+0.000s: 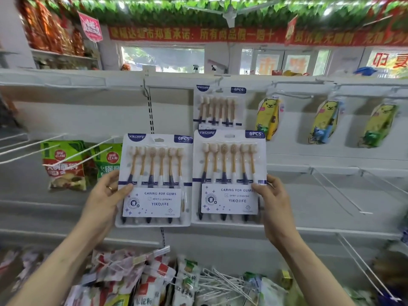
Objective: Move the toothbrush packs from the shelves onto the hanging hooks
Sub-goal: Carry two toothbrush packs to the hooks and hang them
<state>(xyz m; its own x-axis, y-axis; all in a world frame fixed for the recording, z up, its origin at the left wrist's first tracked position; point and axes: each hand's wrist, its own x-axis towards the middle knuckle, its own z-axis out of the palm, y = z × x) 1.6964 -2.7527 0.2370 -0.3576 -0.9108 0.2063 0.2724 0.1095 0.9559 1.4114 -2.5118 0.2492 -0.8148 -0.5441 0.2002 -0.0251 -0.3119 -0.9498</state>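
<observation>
At far left, green food packets (64, 164) hang on white wire hooks (55, 149). Just beside them the left hand (108, 195) pinches the first toothbrush pack (155, 180) by its lower left edge, thumb in front, fingers (110, 176) curled behind. The second toothbrush pack (228, 175) is gripped the same way at its lower right edge by the right hand (273, 204). Both packs face outward and upright with their hang-holes on top, probably ready for threading onto a hook. A hung pack (218, 107) sits above the second, and yellow bear-print packs (268, 118) hang further right.

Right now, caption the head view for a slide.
Left hand holds the left pack, right hand the right pack, beneath a hung pack.
</observation>
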